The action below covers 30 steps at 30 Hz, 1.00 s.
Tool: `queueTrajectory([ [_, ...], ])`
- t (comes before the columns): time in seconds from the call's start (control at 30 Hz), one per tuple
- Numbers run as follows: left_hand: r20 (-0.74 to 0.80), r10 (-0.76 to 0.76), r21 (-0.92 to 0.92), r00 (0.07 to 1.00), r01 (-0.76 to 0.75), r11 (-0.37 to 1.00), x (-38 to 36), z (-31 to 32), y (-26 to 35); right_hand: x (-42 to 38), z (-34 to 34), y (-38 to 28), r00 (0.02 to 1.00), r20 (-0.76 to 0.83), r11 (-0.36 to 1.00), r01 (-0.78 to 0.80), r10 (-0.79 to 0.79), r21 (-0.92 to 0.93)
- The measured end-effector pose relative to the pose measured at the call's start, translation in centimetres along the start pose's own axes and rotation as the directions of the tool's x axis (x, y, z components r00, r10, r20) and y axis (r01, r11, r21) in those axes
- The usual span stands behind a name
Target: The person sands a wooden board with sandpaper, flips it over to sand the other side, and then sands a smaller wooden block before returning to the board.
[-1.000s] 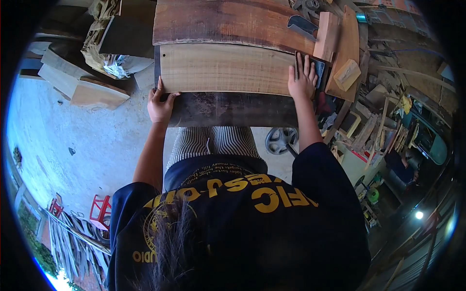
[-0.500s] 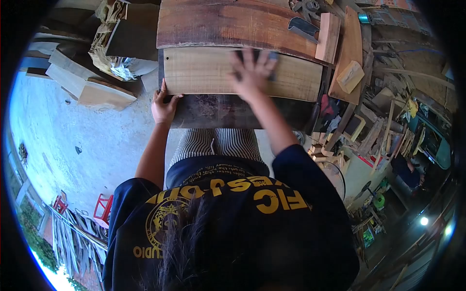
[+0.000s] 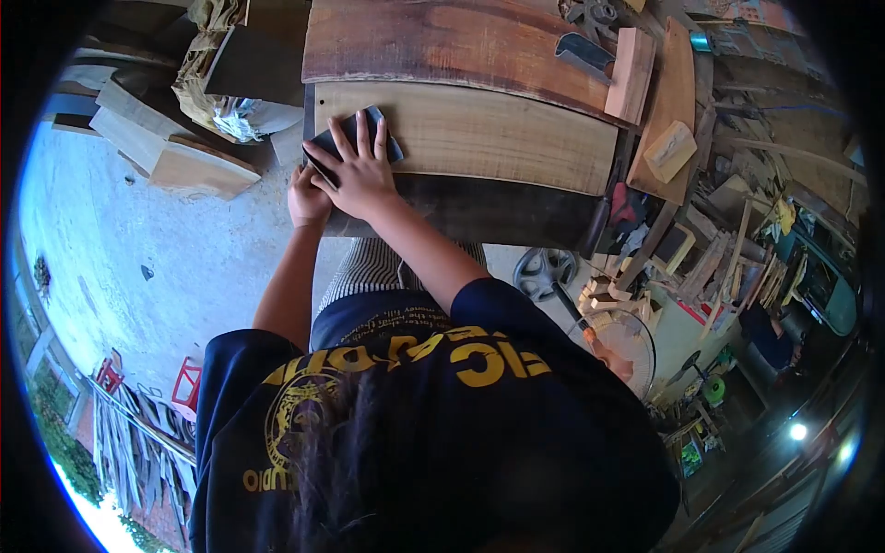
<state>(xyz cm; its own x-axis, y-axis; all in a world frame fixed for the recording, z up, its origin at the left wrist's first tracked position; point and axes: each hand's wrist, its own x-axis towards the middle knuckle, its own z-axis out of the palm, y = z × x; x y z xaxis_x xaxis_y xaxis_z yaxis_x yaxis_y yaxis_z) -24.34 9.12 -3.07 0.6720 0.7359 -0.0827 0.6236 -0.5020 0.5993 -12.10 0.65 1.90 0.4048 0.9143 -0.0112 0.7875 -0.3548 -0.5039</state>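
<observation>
A pale wooden board (image 3: 498,138) lies lengthwise on a dark bench, with a small dark hole near its upper left corner. My right hand (image 3: 361,175) rests flat on the board's left end, fingers spread over a dark sheet that looks like sandpaper (image 3: 395,147). Part of the sheet sticks out past the fingertips and to the left. At the board's lower left corner, my left hand (image 3: 309,198) is closed on the edge; its fingers are partly hidden behind the sheet and the right hand.
Behind the board lies a wide reddish-brown plank (image 3: 442,46). A dark-bladed tool (image 3: 583,55) and a wood block (image 3: 631,74) sit at its right end. Wood pieces (image 3: 184,161) stand at left, a fan (image 3: 627,350) at right, and a person (image 3: 770,336) is farther off.
My right hand has swept left along the board, from right of the middle to the left end, taking the dark sheet with it. My left hand has stayed at the corner.
</observation>
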Motion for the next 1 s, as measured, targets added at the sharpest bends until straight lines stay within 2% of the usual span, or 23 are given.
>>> queueTrajectory([
  [0.03, -0.017, -0.03, -0.052, 0.999, 0.029, 0.998, 0.1, -0.4, 0.9, -0.5, -0.9, 1.1, 0.996, 0.084, 0.997, 0.02, -0.026, 0.074],
  [0.07, -0.024, -0.063, -0.101, 0.998, 0.06, 0.993, 0.2, -0.9, 2.1, -1.7, -2.2, 3.2, 0.994, 0.107, 1.0, -0.003, 0.004, -0.006],
  [0.1, -0.025, -0.084, -0.086, 0.996, 0.082, 0.993, 0.2, -1.2, 2.8, -3.1, -4.8, 5.6, 0.995, 0.036, 0.993, -0.091, 0.094, -0.081],
  [0.13, -0.015, -0.084, -0.086, 0.996, 0.082, 0.993, 0.2, -1.1, 2.7, -3.8, -9.1, 7.3, 0.935, 0.147, 0.93, -0.283, 0.322, -0.234],
  [0.17, -0.02, -0.096, -0.063, 0.995, 0.094, 0.994, 0.3, -0.9, 2.6, -6.3, -8.4, 12.0, 0.943, -0.051, 0.853, -0.319, 0.327, -0.413],
  [0.23, -0.018, -0.11, -0.038, 0.994, 0.109, 0.993, 0.0, -0.9, 2.7, -10.8, -10.2, 19.4, 0.862, -0.207, 0.743, -0.504, 0.462, -0.44],
  [0.27, 0.021, -0.132, -0.057, 0.991, 0.133, 0.989, 0.1, -1.2, 3.1, -12.1, -11.0, 22.1, 0.753, -0.278, 0.672, -0.657, 0.596, -0.34],
  [0.3, 0.055, -0.153, -0.073, 0.987, 0.157, 0.985, 0.3, -1.4, 3.3, -13.0, -11.8, 23.1, 0.663, -0.311, 0.626, -0.747, 0.681, -0.224],
  [0.33, 0.054, -0.154, -0.065, 0.987, 0.157, 0.985, 0.4, -1.4, 3.2, -12.5, -11.8, 22.4, 0.612, -0.322, 0.579, -0.79, 0.722, -0.204],
  [0.4, 0.049, -0.121, -0.035, 0.991, 0.123, 0.992, 0.4, -1.3, 2.8, -9.9, -9.4, 18.8, 0.645, -0.371, 0.601, -0.762, 0.668, -0.243],
  [0.43, 0.065, -0.11, -0.029, 0.992, 0.112, 0.993, 0.4, -1.3, 2.6, -7.8, -6.8, 15.8, 0.743, -0.372, 0.714, -0.657, 0.557, -0.243],
  [0.47, 0.071, -0.106, -0.024, 0.992, 0.108, 0.994, 0.5, -1.3, 2.5, -5.7, -5.2, 12.0, 0.843, -0.284, 0.792, -0.53, 0.456, -0.302],
  [0.53, -0.013, -0.039, -0.106, 0.999, 0.037, 0.994, 0.3, -1.2, 2.7, -1.3, -3.1, 4.4, 0.928, -0.081, 0.898, -0.371, 0.362, -0.237],
  [0.57, -0.013, -0.038, -0.107, 0.999, 0.036, 0.994, 0.1, -0.6, 1.8, -0.5, -1.2, 1.5, 0.962, -0.077, 0.961, -0.267, 0.261, -0.077],
  [0.6, -0.005, 0.001, -0.073, 1.0, -0.001, 0.997, -0.1, 0.1, 0.0, -0.1, 0.1, 0.2, 0.984, -0.093, 0.986, -0.146, 0.153, 0.085],
  [0.63, 0.007, 0.042, -0.038, 0.999, -0.042, 0.998, -0.1, 0.5, -1.0, -0.4, 0.3, 0.6, 0.983, -0.098, 0.985, -0.147, 0.155, 0.086],
  [0.7, -0.001, 0.016, -0.051, 1.0, -0.016, 0.999, 0.2, -0.5, 1.0, -2.2, -0.1, 2.3, 0.999, -0.028, 0.998, -0.038, 0.039, 0.043],
  [0.73, -0.015, -0.012, -0.07, 1.0, 0.011, 0.998, 0.3, -0.8, 1.8, -3.4, -4.2, 4.3, 0.99, 0.06, 0.991, -0.132, 0.131, 0.017],
  [0.8, 0.002, -0.039, -0.067, 0.999, 0.039, 0.997, 0.3, -0.7, 2.0, -7.6, -8.1, 10.4, 0.914, -0.016, 0.872, -0.392, 0.405, -0.293],
  [0.83, 0.004, -0.05, -0.082, 0.999, 0.05, 0.995, 0.3, -0.9, 2.4, -10.2, -9.5, 14.0, 0.882, -0.101, 0.753, -0.447, 0.46, -0.482],
  [0.87, 0.007, -0.057, -0.096, 0.998, 0.057, 0.994, 0.3, -1.0, 2.5, -12.4, -10.9, 18.2, 0.81, -0.117, 0.681, -0.552, 0.574, -0.482],
  [0.93, 0.009, -0.052, -0.071, 0.999, 0.052, 0.996, 0.4, -1.1, 2.5, -14.8, -12.5, 21.4, 0.647, -0.263, 0.629, -0.761, 0.716, -0.161],
  [1.0, 0.014, -0.052, -0.049, 0.999, 0.053, 0.997, 0.3, -1.0, 2.5, -14.1, -10.3, 20.5, 0.582, -0.367, 0.562, -0.809, 0.726, -0.17],
])
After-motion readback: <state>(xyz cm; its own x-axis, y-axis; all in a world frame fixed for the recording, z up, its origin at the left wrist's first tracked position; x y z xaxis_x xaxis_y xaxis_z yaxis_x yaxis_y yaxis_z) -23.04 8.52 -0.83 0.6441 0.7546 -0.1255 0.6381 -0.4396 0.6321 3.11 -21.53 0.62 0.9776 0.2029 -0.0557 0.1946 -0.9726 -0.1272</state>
